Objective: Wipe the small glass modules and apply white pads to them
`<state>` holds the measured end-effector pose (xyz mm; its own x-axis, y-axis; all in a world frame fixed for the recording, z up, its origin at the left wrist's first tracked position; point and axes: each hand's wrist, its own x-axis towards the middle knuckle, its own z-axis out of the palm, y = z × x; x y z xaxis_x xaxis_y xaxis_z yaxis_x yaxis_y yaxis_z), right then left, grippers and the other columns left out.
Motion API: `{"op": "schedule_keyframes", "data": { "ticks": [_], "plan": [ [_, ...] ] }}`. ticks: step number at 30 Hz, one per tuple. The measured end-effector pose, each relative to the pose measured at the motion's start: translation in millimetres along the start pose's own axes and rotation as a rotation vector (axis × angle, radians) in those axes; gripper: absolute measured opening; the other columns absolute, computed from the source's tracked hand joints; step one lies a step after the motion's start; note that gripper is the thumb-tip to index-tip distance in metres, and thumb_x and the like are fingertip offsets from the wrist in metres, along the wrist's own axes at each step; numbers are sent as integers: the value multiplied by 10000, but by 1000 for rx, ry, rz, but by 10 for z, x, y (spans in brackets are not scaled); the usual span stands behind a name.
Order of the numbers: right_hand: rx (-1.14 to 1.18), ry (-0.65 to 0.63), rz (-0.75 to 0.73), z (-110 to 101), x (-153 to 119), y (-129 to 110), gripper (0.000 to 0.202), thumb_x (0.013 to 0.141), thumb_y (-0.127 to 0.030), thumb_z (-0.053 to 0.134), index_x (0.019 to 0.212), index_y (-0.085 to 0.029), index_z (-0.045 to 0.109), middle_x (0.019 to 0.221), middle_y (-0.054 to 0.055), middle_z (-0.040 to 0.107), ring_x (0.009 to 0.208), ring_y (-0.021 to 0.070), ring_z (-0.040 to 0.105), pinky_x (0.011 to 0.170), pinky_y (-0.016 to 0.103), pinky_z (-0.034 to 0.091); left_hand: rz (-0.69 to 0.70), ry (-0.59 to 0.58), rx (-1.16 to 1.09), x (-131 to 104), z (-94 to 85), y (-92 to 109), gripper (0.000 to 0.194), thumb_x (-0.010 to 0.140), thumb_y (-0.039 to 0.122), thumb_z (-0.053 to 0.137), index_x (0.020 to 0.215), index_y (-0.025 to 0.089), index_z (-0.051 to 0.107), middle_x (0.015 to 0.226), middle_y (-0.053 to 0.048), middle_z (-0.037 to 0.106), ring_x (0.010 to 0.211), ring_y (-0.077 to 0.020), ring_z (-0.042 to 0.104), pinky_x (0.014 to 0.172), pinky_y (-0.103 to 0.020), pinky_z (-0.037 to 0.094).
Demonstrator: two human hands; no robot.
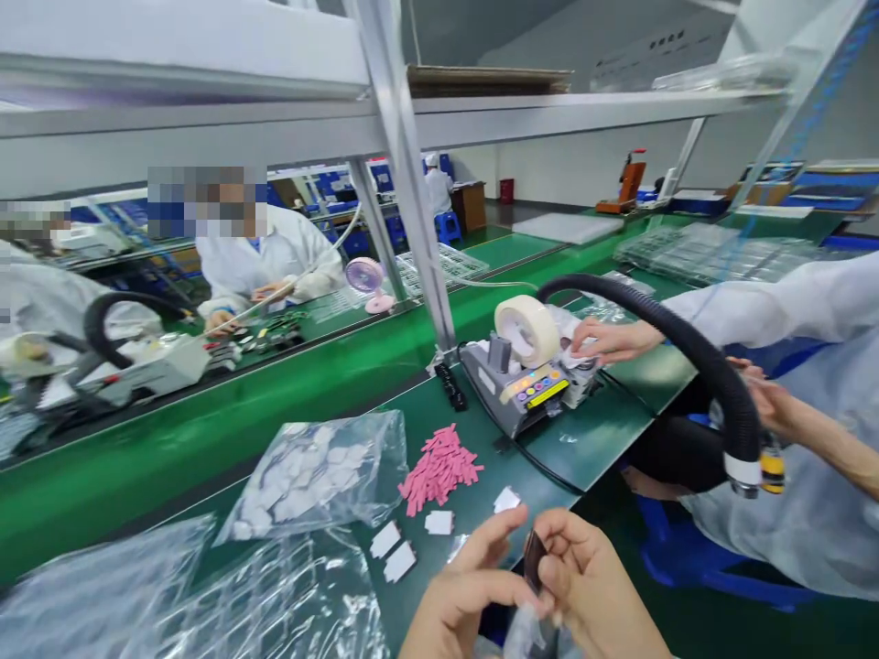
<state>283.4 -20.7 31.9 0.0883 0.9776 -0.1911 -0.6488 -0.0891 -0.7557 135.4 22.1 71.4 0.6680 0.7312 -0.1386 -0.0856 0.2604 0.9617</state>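
At the bottom centre, my right hand (583,577) is closed on a small dark flat piece (534,558). My left hand (471,586) has its thumb and fingers bent around the other side of the same piece, touching it near its lower end. Several small white pieces (399,560) lie on the green table (418,618) left of my hands. Beyond them is a heap of pink strips (443,467). A clear bag (316,476) of white pieces rests left of the heap.
A tape dispenser (528,403) with a cream roll stands ahead, and a black hose (673,339) arches over the right side. A co-worker's hand (614,340) reaches to the dispenser. Clear plastic trays (275,595) lie at lower left. A metal post (418,183) rises behind.
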Motion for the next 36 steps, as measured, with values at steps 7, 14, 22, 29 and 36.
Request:
{"op": "schedule_keyframes", "data": {
  "ticks": [7,14,22,29,36],
  "plan": [
    [50,-256,122,529,108,282,460,612,-462,798,729,-212,431,530,-86,501,332,26,427,329,110,315,162,-68,-179,-317,-447,-101,484,591,642,650,814,230,773,1266,-160,526,788,-278,643,872,-508,454],
    [-907,-199,-802,755,136,58,145,853,-322,592,762,-219,547,703,-10,547,690,124,545,606,232,457,284,-74,-294,-492,-690,-23,179,737,357,673,887,293,748,1153,-69,545,1128,-246,522,1012,-378,360],
    [-1374,-237,-1077,904,126,-149,200,934,-223,427,746,-204,493,681,-5,527,719,153,486,896,349,327,333,-77,-312,-535,-629,-25,247,708,379,698,918,257,745,1174,-96,592,1134,-297,537,992,-394,381],
    [-1418,-243,-1025,795,86,-133,165,910,-163,432,756,-203,478,704,9,519,766,173,464,906,373,299,343,-83,-194,-539,-595,18,287,754,434,633,961,262,732,1184,-112,590,1108,-291,557,968,-401,412],
    [-1400,-197,-1042,734,92,-77,171,876,-86,436,757,-195,493,713,16,544,771,179,459,907,435,277,326,-67,-48,-529,-608,3,314,735,462,635,988,295,717,1198,-101,564,1074,-268,565,948,-391,430]
  ]
}}
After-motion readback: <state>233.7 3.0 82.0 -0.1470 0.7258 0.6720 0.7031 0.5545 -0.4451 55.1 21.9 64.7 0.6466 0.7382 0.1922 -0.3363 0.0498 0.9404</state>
